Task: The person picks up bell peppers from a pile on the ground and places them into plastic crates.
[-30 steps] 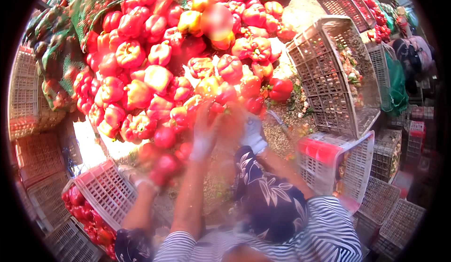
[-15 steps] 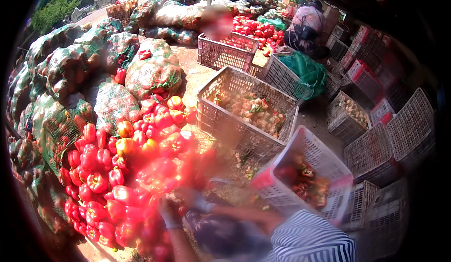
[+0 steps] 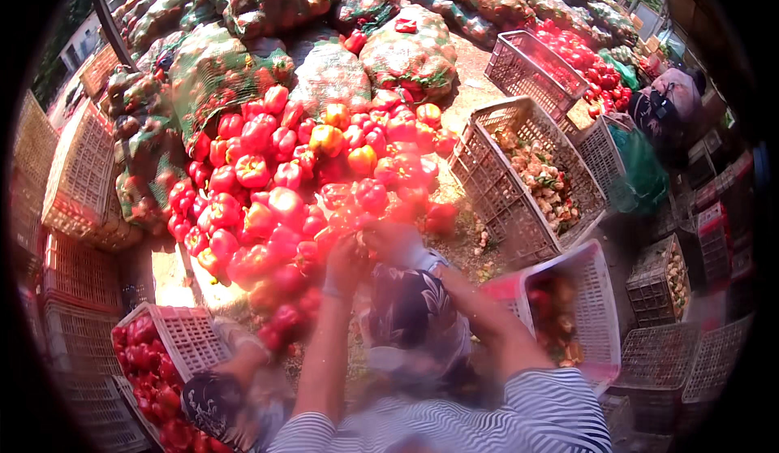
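Note:
My left hand (image 3: 346, 260) and my right hand (image 3: 393, 242) meet in front of me, above the near side of a big heap of red bell peppers (image 3: 258, 219). Their fingers are bent in close to each other. Blur and glare hide whatever lies between them; a small pale patch shows there. Both wrists wear light cuffs. At the right hand's side, a white and pink crate (image 3: 596, 311) leans with red and orange pepper pieces (image 3: 560, 327) inside.
Net sacks of peppers (image 3: 276, 2) line the far side. A brown crate (image 3: 495, 197) holds pale pepper cores (image 3: 542, 181). Lower left, red peppers (image 3: 154, 372) fill a crate beside my leg. Stacked crates (image 3: 77, 169) stand left; a person (image 3: 669, 100) bends at far right.
My view has swung left, bringing the crates on the left into sight. Both hands stay close together and now appear higher in the picture, nearer the middle of the heap's front.

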